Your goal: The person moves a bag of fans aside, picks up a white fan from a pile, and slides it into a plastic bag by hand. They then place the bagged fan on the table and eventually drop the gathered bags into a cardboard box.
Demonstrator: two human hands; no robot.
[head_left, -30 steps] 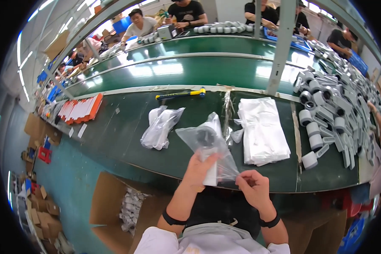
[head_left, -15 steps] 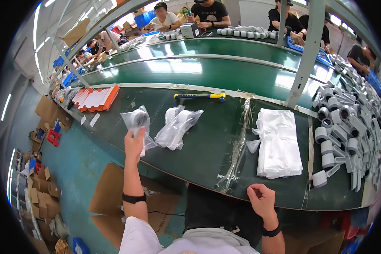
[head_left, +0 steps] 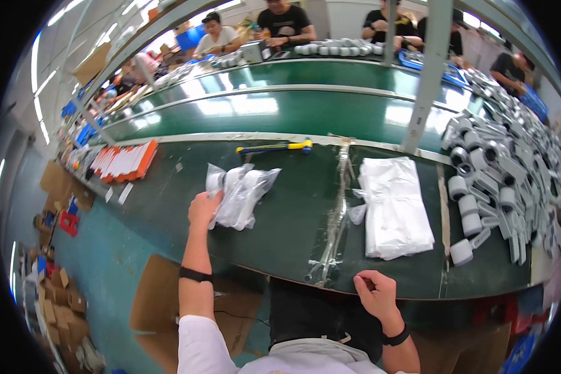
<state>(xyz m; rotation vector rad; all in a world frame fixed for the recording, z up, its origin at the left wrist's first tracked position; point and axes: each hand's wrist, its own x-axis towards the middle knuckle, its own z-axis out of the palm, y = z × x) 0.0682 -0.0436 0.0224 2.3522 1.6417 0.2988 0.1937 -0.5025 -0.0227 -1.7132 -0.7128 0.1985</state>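
My left hand (head_left: 202,209) pinches a clear plastic bag (head_left: 214,181) with a white-grey plastic part inside, at the left of the dark green table. Right against it lies a second bagged part (head_left: 248,190), its handle-like end pointing toward me; the two bags overlap, so their border is hard to make out. My right hand (head_left: 377,292) rests by the table's front edge, fingers curled in, with nothing visible in them. Beyond that hand is a stack of flat white plastic bags (head_left: 396,209).
A yellow and dark blue hammer (head_left: 274,148) lies behind the bagged parts. Loose grey-white parts (head_left: 498,181) pile up at right. Orange-and-white flat cartons (head_left: 124,160) are at far left. A metal post (head_left: 427,81) rises behind the bag stack. Several people work across the green conveyor (head_left: 262,103).
My left hand has moved the bagged part rightward, up against the other bagged part. My right hand stays near the table edge. The whole view has shifted slightly.
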